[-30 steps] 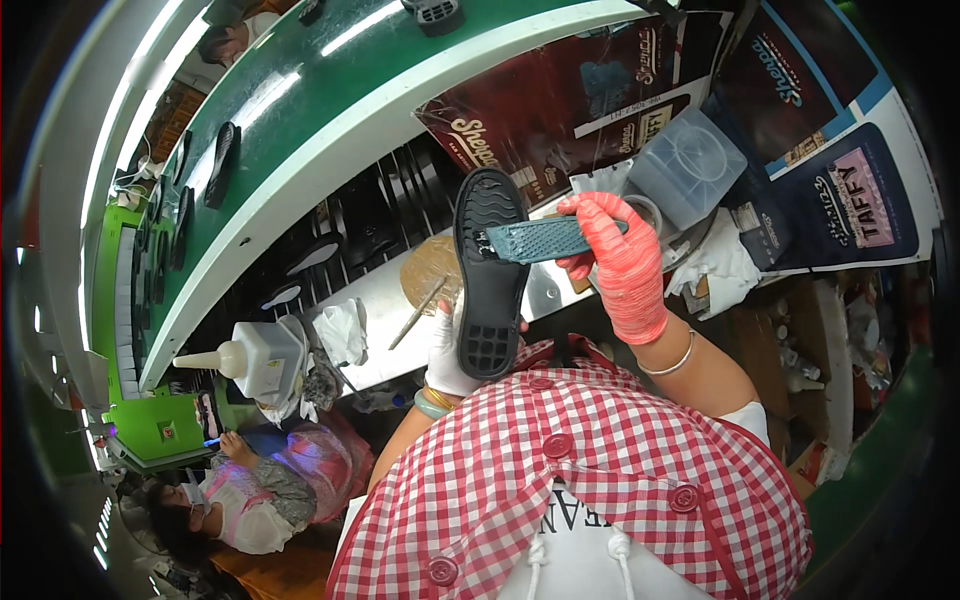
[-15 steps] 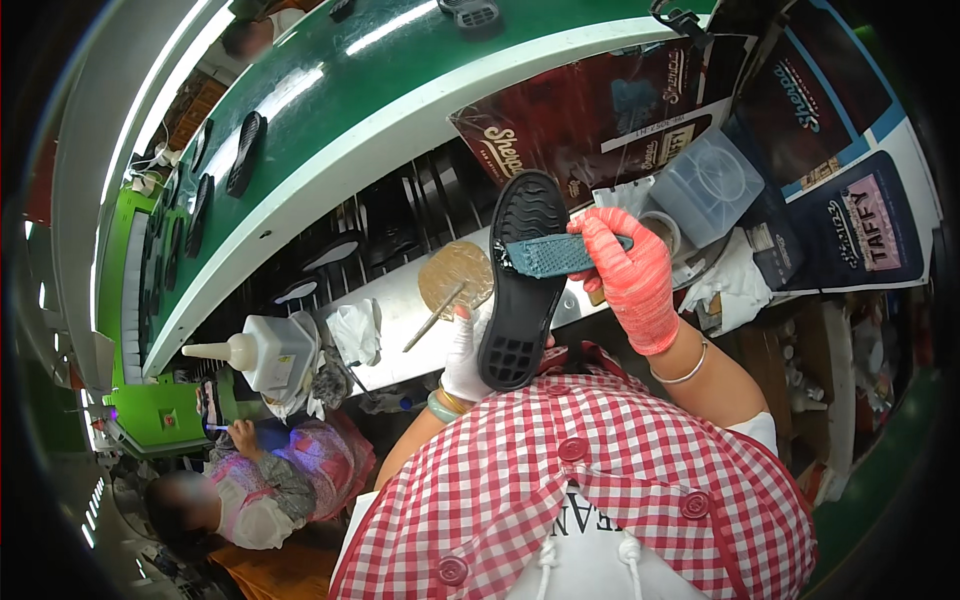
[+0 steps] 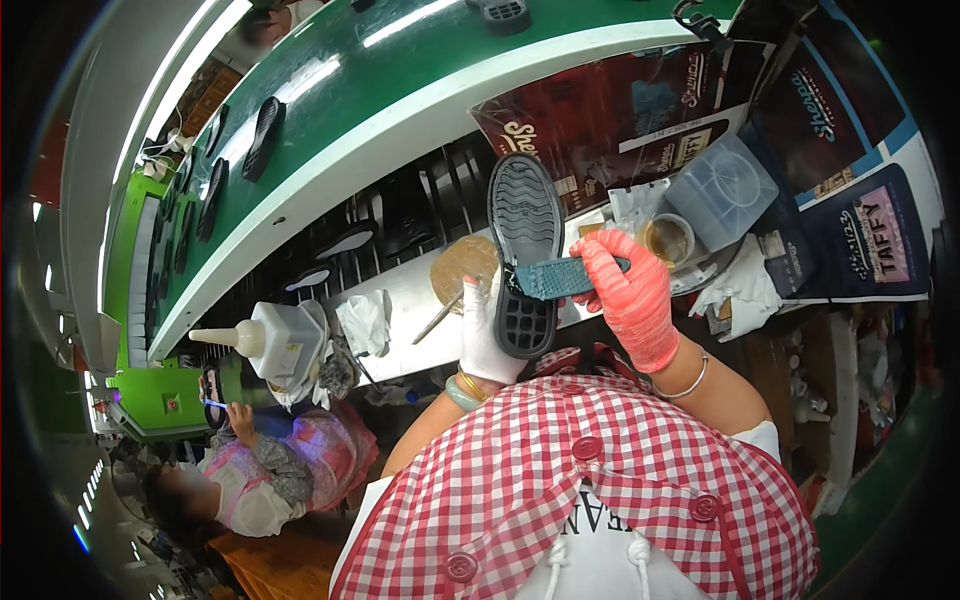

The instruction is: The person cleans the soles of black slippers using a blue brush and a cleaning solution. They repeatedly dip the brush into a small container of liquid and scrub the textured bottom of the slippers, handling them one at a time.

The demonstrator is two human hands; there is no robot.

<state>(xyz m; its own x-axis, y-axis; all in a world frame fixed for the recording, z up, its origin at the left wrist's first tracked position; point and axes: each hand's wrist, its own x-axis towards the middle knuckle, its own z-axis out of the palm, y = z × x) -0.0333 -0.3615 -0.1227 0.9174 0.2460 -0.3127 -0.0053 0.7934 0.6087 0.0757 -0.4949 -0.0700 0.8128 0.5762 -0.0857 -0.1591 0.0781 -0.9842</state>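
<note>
My left hand [image 3: 484,335], in a white glove with a bare thumb tip, grips a black shoe sole [image 3: 527,225] from its left and lower side. The sole stands nearly upright in view, its grooved tread facing me. In a coral-pink glove, my right hand [image 3: 632,300] pinches a flat teal textured strip [image 3: 550,280]. The strip lies across the sole's narrow middle, and its left end reaches the sole's left edge. Small white and dark bits show at that end; I cannot tell whether the strip is fixed there. My left fingers are mostly hidden behind the sole.
Behind the sole, a metal ledge [image 3: 400,352] carries a stick [image 3: 438,318] by a round tan pad [image 3: 462,262], and a white squeeze bottle [image 3: 275,345]. A clear plastic box [image 3: 722,190] and small cup [image 3: 668,240] stand right. Soles lie on the green conveyor [image 3: 370,75]. A co-worker [image 3: 260,470] sits left.
My left hand has turned and tilted the sole, showing its tread more squarely. The teal strip, still in my right hand, has moved slightly lower. The whole view has shifted a little.
</note>
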